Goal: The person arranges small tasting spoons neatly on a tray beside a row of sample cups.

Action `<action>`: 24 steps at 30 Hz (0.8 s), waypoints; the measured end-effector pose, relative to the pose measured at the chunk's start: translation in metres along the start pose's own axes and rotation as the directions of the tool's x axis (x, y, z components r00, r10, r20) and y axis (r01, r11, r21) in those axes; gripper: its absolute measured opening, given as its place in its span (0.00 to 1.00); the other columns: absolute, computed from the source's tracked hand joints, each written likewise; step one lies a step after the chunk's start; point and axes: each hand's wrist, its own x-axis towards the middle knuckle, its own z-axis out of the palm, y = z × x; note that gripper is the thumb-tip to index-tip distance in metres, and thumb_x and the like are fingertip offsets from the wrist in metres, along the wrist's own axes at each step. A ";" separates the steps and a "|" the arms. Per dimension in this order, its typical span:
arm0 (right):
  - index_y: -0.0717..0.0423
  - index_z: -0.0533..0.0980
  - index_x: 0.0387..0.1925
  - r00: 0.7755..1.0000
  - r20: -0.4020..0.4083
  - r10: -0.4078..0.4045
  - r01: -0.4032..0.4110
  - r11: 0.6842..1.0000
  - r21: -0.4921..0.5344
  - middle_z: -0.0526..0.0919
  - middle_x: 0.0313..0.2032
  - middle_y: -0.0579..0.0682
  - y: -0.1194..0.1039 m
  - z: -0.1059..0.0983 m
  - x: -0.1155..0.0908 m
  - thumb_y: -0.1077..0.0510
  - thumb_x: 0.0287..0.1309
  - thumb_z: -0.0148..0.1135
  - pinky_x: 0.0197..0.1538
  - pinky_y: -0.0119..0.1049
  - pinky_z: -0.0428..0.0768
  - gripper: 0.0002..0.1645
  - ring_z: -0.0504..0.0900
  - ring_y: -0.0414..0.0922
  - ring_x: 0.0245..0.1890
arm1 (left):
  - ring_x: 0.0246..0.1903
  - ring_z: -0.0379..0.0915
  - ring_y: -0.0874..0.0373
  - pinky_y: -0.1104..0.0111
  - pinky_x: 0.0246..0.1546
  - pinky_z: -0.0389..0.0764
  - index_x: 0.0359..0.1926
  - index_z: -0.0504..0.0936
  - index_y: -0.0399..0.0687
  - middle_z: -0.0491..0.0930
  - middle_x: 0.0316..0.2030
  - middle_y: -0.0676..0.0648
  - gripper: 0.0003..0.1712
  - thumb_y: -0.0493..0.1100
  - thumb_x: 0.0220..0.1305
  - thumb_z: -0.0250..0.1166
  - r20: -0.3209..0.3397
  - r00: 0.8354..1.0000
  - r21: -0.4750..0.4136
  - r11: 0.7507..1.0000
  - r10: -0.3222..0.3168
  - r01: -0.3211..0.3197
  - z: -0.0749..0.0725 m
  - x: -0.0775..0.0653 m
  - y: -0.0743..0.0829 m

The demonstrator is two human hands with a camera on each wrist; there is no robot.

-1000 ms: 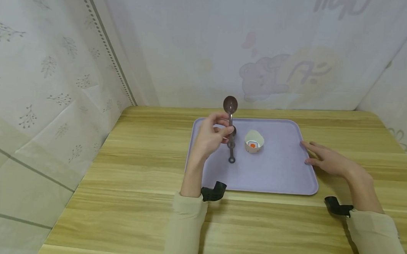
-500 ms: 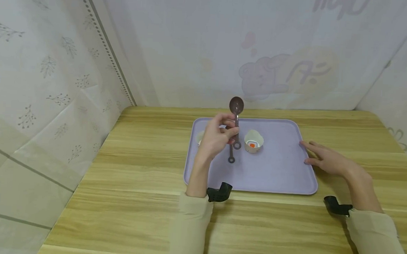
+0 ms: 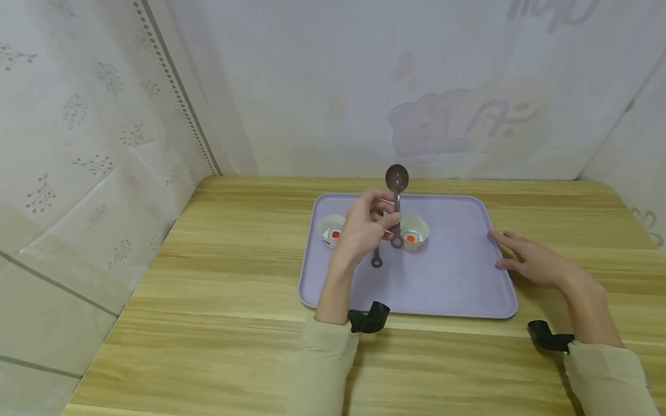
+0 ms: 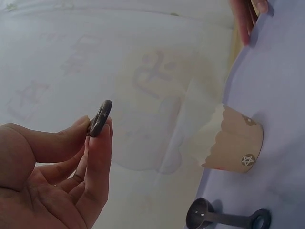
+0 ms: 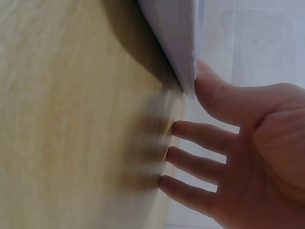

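My left hand pinches the handle of a dark brown measuring spoon between thumb and fingers, above the lilac tray. The spoon's bowl points up and away. A smaller dark measuring spoon lies on the tray below, partly hidden by the hand in the head view. Just right of the held spoon stands a paper baking cup with an orange mark inside. Left of the hand is another paper baking cup with a red mark. My right hand touches the tray's right rim, its thumb against the edge, fingers spread.
The tray lies on a wood-grain table. A pale printed curtain hangs behind the table's back edge, and another patterned cloth hangs on the left. Each wrist wears a black camera mount.
The left hand has moved right with the measuring spoon, bringing it beside the orange-marked cup. The red-marked cup has come into view behind it. The right hand stays at the tray's rim.
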 end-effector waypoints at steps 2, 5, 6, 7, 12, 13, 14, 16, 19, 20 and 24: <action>0.69 0.53 0.75 1.000 0.001 0.004 -0.004 1.000 0.002 0.45 0.70 0.83 -0.001 0.000 0.000 0.52 0.72 0.59 0.66 0.74 0.49 0.42 0.46 0.79 0.69 | 0.25 0.75 0.57 0.68 0.27 0.83 0.56 0.76 0.36 0.76 0.36 0.45 0.18 0.28 0.66 0.65 0.006 1.000 0.001 1.000 -0.011 0.011 0.002 0.000 -0.001; 0.69 0.53 0.75 1.000 0.002 0.007 -0.007 1.000 0.005 0.45 0.70 0.83 -0.001 0.000 -0.001 0.51 0.72 0.58 0.66 0.74 0.49 0.42 0.46 0.79 0.69 | 0.25 0.75 0.57 0.68 0.27 0.83 0.56 0.76 0.35 0.76 0.36 0.45 0.18 0.27 0.66 0.65 0.013 1.000 -0.012 1.000 -0.017 0.017 0.005 0.001 -0.002; 0.69 0.53 0.75 1.000 0.002 0.007 -0.007 1.000 0.007 0.45 0.70 0.83 -0.001 0.000 -0.001 0.52 0.72 0.58 0.66 0.74 0.49 0.42 0.46 0.79 0.69 | 0.25 0.75 0.58 0.69 0.27 0.83 0.56 0.76 0.35 0.76 0.36 0.45 0.18 0.27 0.66 0.65 0.015 1.000 -0.018 1.000 -0.019 0.019 0.007 0.001 -0.002; 0.69 0.53 0.75 1.000 0.001 0.006 -0.006 1.000 0.007 0.45 0.70 0.83 -0.001 0.000 -0.001 0.52 0.72 0.58 0.66 0.74 0.49 0.42 0.46 0.79 0.69 | 0.24 0.75 0.58 0.70 0.26 0.83 0.56 0.76 0.35 0.76 0.36 0.45 0.18 0.27 0.65 0.65 0.017 1.000 -0.022 1.000 -0.019 0.020 0.008 0.002 -0.003; 0.69 0.53 0.75 1.000 -0.003 0.004 -0.004 1.000 0.006 0.46 0.70 0.83 -0.001 0.001 -0.002 0.52 0.72 0.59 0.66 0.74 0.49 0.42 0.46 0.79 0.69 | 0.23 0.75 0.59 0.70 0.25 0.82 0.56 0.77 0.35 0.76 0.37 0.45 0.19 0.27 0.65 0.66 0.027 0.999 -0.045 0.999 -0.029 0.030 0.014 0.003 -0.007; 0.69 0.53 0.75 1.000 -0.005 0.004 -0.004 1.000 0.005 0.46 0.70 0.83 -0.002 0.001 -0.002 0.52 0.72 0.59 0.66 0.74 0.49 0.42 0.46 0.79 0.69 | 0.23 0.75 0.59 0.70 0.25 0.82 0.56 0.77 0.34 0.76 0.37 0.45 0.19 0.27 0.65 0.66 0.028 0.999 -0.051 0.998 -0.030 0.032 0.015 0.003 -0.007; 0.69 0.53 0.75 1.000 -0.005 0.005 -0.005 1.000 0.005 0.46 0.70 0.83 -0.002 0.001 -0.002 0.52 0.72 0.59 0.66 0.74 0.49 0.42 0.46 0.79 0.69 | 0.23 0.75 0.59 0.70 0.25 0.82 0.56 0.77 0.34 0.76 0.37 0.45 0.19 0.26 0.65 0.66 0.028 0.999 -0.059 0.998 -0.034 0.036 0.016 0.003 -0.007; 0.69 0.53 0.75 1.000 -0.006 0.006 -0.006 1.000 0.007 0.46 0.70 0.83 -0.002 0.001 -0.002 0.52 0.72 0.58 0.66 0.74 0.49 0.42 0.46 0.79 0.69 | 0.22 0.75 0.58 0.71 0.24 0.81 0.56 0.77 0.34 0.76 0.36 0.45 0.19 0.26 0.64 0.66 0.026 0.999 -0.078 0.996 -0.038 0.040 0.019 0.003 -0.008; 0.68 0.53 0.75 1.000 -0.008 0.005 -0.005 1.000 0.008 0.46 0.70 0.83 -0.002 0.001 -0.002 0.51 0.72 0.58 0.66 0.74 0.49 0.42 0.46 0.79 0.69 | 0.22 0.74 0.59 0.72 0.23 0.80 0.55 0.77 0.33 0.76 0.36 0.46 0.18 0.26 0.64 0.66 0.025 0.999 -0.098 0.994 -0.038 0.040 0.022 0.004 -0.009; 0.68 0.53 0.75 1.000 -0.007 0.005 -0.005 1.000 0.009 0.45 0.70 0.83 -0.002 0.001 -0.002 0.51 0.72 0.58 0.66 0.74 0.49 0.42 0.46 0.79 0.69 | 0.22 0.74 0.59 0.72 0.23 0.80 0.55 0.77 0.33 0.76 0.35 0.46 0.18 0.26 0.64 0.66 0.027 0.999 -0.103 0.994 -0.038 0.041 0.023 0.004 -0.010; 0.68 0.53 0.75 1.000 -0.008 0.001 -0.001 1.000 0.006 0.46 0.70 0.83 -0.001 0.001 -0.002 0.52 0.72 0.59 0.66 0.74 0.49 0.42 0.46 0.79 0.69 | 0.22 0.74 0.59 0.73 0.23 0.79 0.54 0.77 0.34 0.76 0.36 0.45 0.17 0.26 0.65 0.65 0.034 0.998 -0.115 0.992 -0.043 0.047 0.028 0.004 -0.012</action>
